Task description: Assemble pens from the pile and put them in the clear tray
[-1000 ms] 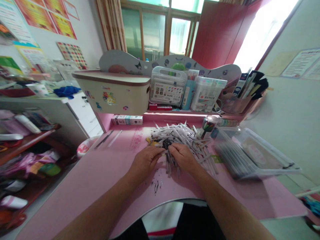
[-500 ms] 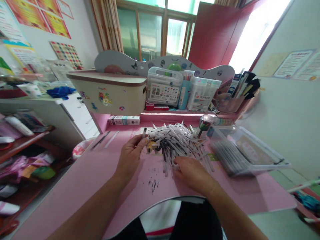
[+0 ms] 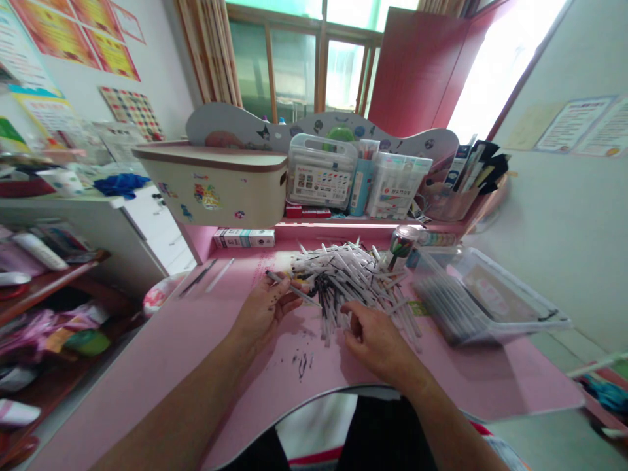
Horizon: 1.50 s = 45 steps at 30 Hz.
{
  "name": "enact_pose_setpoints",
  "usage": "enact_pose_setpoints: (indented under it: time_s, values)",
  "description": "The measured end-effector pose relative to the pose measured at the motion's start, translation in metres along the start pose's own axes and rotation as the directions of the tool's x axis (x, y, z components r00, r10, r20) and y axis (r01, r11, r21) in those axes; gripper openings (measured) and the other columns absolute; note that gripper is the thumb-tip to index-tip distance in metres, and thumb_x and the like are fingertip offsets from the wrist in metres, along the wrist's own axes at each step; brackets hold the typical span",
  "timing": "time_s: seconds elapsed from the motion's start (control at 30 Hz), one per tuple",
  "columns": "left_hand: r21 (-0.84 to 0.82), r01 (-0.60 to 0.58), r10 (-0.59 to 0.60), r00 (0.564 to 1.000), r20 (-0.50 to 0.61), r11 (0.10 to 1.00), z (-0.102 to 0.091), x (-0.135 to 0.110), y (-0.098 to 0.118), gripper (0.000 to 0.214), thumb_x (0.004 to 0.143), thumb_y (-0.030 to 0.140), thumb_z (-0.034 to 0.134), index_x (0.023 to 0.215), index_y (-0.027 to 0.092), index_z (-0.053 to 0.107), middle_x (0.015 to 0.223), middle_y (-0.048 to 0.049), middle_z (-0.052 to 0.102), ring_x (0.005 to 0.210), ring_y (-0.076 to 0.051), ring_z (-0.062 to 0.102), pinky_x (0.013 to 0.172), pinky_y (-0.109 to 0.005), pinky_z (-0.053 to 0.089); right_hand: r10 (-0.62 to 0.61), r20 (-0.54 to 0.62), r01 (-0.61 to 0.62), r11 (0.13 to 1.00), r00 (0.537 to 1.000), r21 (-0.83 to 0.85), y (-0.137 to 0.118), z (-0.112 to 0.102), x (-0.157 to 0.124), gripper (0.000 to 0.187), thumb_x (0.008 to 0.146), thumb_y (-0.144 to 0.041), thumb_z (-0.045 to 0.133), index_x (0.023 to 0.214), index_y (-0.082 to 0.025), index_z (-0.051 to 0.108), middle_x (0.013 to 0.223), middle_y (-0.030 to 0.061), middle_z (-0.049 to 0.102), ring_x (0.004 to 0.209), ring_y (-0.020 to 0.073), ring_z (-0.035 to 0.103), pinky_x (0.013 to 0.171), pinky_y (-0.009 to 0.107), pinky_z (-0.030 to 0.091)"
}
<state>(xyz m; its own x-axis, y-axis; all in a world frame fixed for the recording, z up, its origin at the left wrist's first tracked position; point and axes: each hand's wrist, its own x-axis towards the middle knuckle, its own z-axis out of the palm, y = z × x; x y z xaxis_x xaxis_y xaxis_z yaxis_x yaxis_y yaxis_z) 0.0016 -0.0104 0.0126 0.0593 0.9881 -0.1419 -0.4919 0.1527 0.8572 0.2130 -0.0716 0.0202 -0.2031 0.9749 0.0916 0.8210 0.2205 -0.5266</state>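
head view, looking forward and down over a pink desk (image 3: 122,373). landmark for these notes is a loose heap of white pen refills (image 3: 343,278), lying crossed at all angles, with dark tips bunched toward its middle; at this blur they could be thin pen barrels instead.

left hand (image 3: 262,314) just left of the heap, palm turned up, black smudges on the skin. one white refill (image 3: 289,285) lies across its fingers, seemingly held, with one end sticking out toward the heap. right hand (image 3: 375,340) at the near edge of the heap, fingers curled down, fingertips (image 3: 346,307) touching the refills; cannot tell if they hold any. hands apart, a stretch of heap and desk between them.

black ink flecks (image 3: 301,365) on the desk just in front of the heap. two thin pens (image 3: 206,277) lie left of it, well apart from it. right of the heap, a clear plastic tray (image 3: 490,301) with a grey bundle inside. behind the heap, on the right, a patterned metal can (image 3: 402,248). farther behind, a cream storage bin (image 3: 210,186) and a clear marker case (image 3: 321,171).
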Motion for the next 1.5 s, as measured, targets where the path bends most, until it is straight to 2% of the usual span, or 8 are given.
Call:
enact_pose_setpoints:
  time_s: [0.13,0.3,0.37,0.43,0.77,0.93,1.13,1.5]
  values:
    - [-0.056,0.041,-0.040,0.999,0.018,0.998,0.003,-0.002,0.001,0.010,0.089,0.007,0.061,0.082,0.014,0.061,0.081,-0.0081,0.077,0.074,-0.016,0.075,0.063,-0.021,0.061,-0.008,-0.029,0.018,0.928,1.000,0.373,0.004,-0.001,0.003,0.009,0.076,-0.014,0.059,0.084,-0.019,0.061,0.062,-0.0049,0.052,0.057,0.0112,0.049,0.055,0.024,0.035]
    - [-0.140,0.070,-0.068,0.998,0.016,0.988,0.004,-0.003,0.002,0.010,0.091,0.009,0.060,0.083,0.013,0.063,0.080,-0.0068,0.076,0.074,-0.016,0.076,0.062,-0.021,0.062,0.081,-0.019,-0.033,0.593,0.996,0.804,0.003,0.014,0.008,0.014,0.077,-0.027,0.065,0.082,-0.021,0.052,0.064,-0.0059,0.055,0.053,0.0106,0.055,0.048,0.021,0.043]
    - [-0.157,0.083,-0.083,0.997,0.006,0.984,0.004,-0.003,0.003,0.011,0.092,0.010,0.059,0.083,0.013,0.063,0.079,-0.0063,0.075,0.072,-0.016,0.076,0.060,-0.021,0.062,0.115,-0.063,0.002,0.469,0.991,0.883,-0.001,0.020,0.011,0.022,0.078,-0.033,0.069,0.082,-0.021,0.051,0.069,-0.0030,0.063,0.059,0.0134,0.063,0.052,0.023,0.050]
    - [-0.170,0.087,-0.090,0.996,-0.011,0.982,0.006,-0.003,0.003,0.012,0.093,0.010,0.058,0.083,0.014,0.063,0.079,-0.0060,0.075,0.071,-0.016,0.075,0.059,-0.021,0.062,0.143,-0.136,0.065,0.415,0.980,0.907,-0.006,0.024,0.013,0.027,0.080,-0.039,0.072,0.085,-0.021,0.052,0.074,0.0000,0.068,0.066,0.0152,0.068,0.057,0.024,0.054]
    - [-0.169,0.064,-0.066,0.998,-0.008,0.984,0.005,-0.004,0.000,0.013,0.085,0.012,0.071,0.086,0.016,0.058,0.080,-0.0042,0.075,0.075,-0.016,0.076,0.062,-0.021,0.063,0.111,-0.240,0.105,0.671,0.964,0.734,-0.027,0.032,0.017,0.015,0.086,-0.035,0.064,0.089,-0.021,0.057,0.072,0.0009,0.070,0.065,0.0163,0.068,0.055,0.024,0.049]
    - [-0.145,0.110,-0.112,0.994,-0.006,0.983,0.009,-0.008,-0.001,0.004,0.090,0.012,0.064,0.091,0.015,0.061,0.085,-0.0069,0.076,0.072,-0.014,0.074,0.063,-0.021,0.062,0.122,-0.254,0.083,0.741,0.959,0.667,-0.027,0.035,0.020,0.017,0.088,-0.033,0.061,0.098,-0.019,0.065,0.077,0.0034,0.073,0.070,0.0182,0.070,0.063,0.027,0.052]
    - [-0.128,0.091,-0.091,0.996,0.004,0.988,0.012,-0.010,-0.005,0.003,0.091,0.012,0.062,0.090,0.015,0.062,0.088,-0.0051,0.076,0.075,-0.013,0.074,0.068,-0.022,0.062,0.199,-0.262,0.076,0.642,0.944,0.763,-0.030,0.036,0.019,0.019,0.085,-0.037,0.064,0.090,-0.019,0.065,0.070,0.0026,0.071,0.063,0.0166,0.067,0.057,0.025,0.052]
    - [-0.095,0.021,-0.011,0.994,0.110,0.995,0.014,-0.013,-0.012,0.025,0.075,0.029,0.083,0.086,0.017,0.063,0.091,-0.0050,0.077,0.085,-0.017,0.074,0.074,-0.026,0.059,0.251,-0.186,0.064,0.427,0.950,0.902,-0.023,0.041,0.019,0.022,0.079,-0.036,0.072,0.089,-0.018,0.063,0.068,0.0005,0.069,0.058,0.0137,0.063,0.054,0.024,0.052]
